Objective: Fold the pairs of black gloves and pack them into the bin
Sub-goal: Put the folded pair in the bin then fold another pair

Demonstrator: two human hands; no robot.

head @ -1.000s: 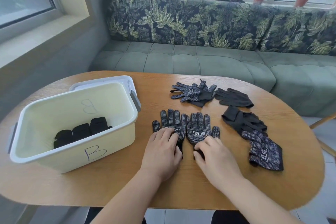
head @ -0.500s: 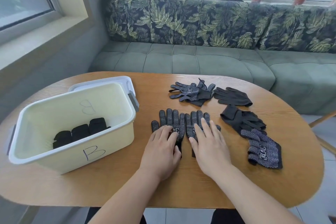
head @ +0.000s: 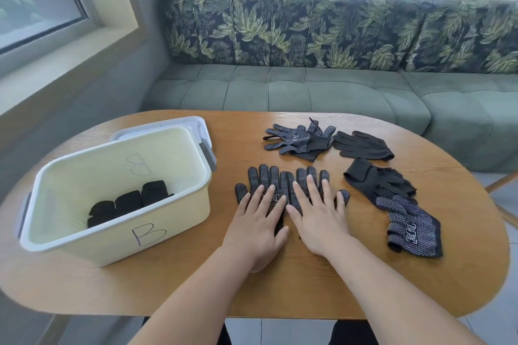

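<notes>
Two dotted black gloves lie side by side, fingers pointing away, on the wooden table. My left hand (head: 259, 221) presses flat on the left glove (head: 259, 179), and my right hand (head: 318, 214) lies flat with spread fingers on the right glove (head: 304, 173). To the left stands a cream bin (head: 151, 228) marked "B", holding three folded black glove bundles (head: 127, 203). Further gloves lie loose: a dotted pair (head: 297, 140) at the back, a plain black glove (head: 361, 144) beside it, and a heap of gloves (head: 392, 199) at the right.
The bin's white lid (head: 196, 124) lies behind the bin. The oval table (head: 280, 288) ends close to my body. A green sofa (head: 308, 89) with leaf-patterned cushions runs behind it, under a sill with potted plants. A wooden chair leg (head: 501, 182) shows at far right.
My right hand slid forward from the right glove's cuff onto its palm and flattened, fingers spread. My left hand moved slightly forward on the left glove.
</notes>
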